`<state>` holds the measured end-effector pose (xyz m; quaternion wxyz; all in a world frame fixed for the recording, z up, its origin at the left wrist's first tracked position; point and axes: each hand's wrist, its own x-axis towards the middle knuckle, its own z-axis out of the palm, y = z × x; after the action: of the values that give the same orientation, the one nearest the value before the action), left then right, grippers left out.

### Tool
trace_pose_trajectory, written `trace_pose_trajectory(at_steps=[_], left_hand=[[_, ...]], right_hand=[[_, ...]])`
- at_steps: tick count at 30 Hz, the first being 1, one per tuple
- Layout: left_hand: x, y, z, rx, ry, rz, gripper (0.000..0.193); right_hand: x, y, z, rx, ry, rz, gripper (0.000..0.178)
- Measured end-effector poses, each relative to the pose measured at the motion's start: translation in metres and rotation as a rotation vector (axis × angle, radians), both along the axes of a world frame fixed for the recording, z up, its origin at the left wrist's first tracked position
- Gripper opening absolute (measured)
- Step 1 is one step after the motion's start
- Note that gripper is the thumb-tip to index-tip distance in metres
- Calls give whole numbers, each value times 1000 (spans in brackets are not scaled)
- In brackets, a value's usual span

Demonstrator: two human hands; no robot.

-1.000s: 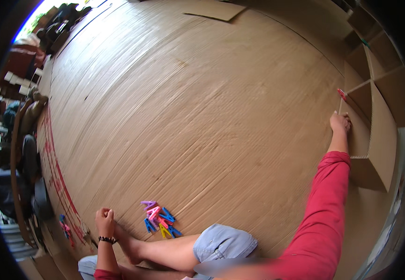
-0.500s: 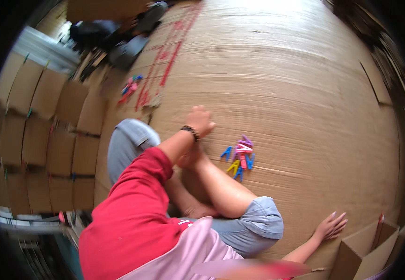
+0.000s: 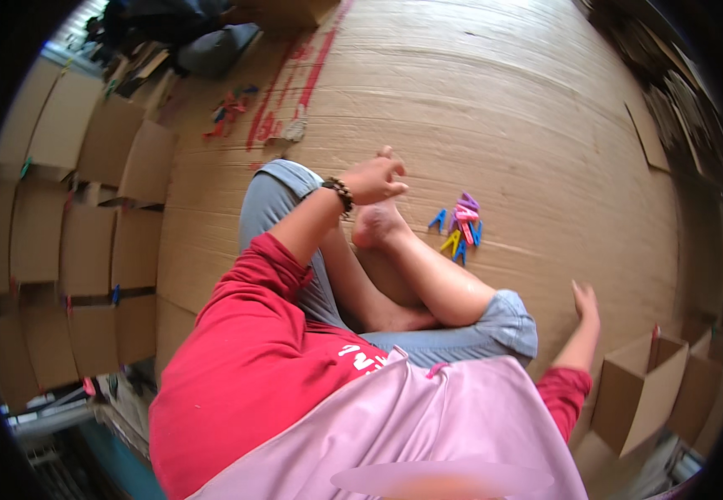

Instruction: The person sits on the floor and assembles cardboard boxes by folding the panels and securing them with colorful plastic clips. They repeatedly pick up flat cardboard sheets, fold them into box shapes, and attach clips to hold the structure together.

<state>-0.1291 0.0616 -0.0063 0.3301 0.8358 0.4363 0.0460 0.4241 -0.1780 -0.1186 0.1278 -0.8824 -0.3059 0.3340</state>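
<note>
My left hand [image 3: 376,177], with a beaded bracelet [image 3: 339,193] at the wrist, is over my foot [image 3: 376,223]. Its fingers are apart and slightly bent, with nothing visible in them. To its right, a small heap of plastic clothespins [image 3: 466,214] in purple, pink, blue and yellow lies on the cardboard sheet [image 3: 562,150]. Off to the right, my right hand [image 3: 585,300] is seen nearly edge-on, fingers stretched out and holding nothing I can see. An upright cardboard box [image 3: 628,400] with a red clip on its rim stands just nearer than that hand.
A second clothespin cluster [image 3: 228,114] lies at the far left, by red stripes on the cardboard. Stacked cardboard boxes [image 3: 86,242] with coloured clips line the left side. Flat cardboard pieces [image 3: 687,117] are piled at the far right. My crossed legs [image 3: 453,337] fill the middle.
My right hand has swung forward and up, away from beside the box. My left hand has shifted a little forward and right. The view has also shifted.
</note>
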Motion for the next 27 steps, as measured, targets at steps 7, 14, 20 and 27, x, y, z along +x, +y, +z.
trace_pose_trajectory(at_steps=[7,14,20,27], left_hand=[[-43,4,-22,-108,40,78,46],[-36,-2,-29,-38,44,23,66],[-39,-11,-14,-41,150,-82,63],[-46,-19,-3,-19,113,-67,53]], right_hand=[[-238,149,65,259,-185,955,89],[-360,139,71,113,-426,651,57],[-370,130,80,-18,-480,549,31],[-395,124,116,94,-493,544,31]])
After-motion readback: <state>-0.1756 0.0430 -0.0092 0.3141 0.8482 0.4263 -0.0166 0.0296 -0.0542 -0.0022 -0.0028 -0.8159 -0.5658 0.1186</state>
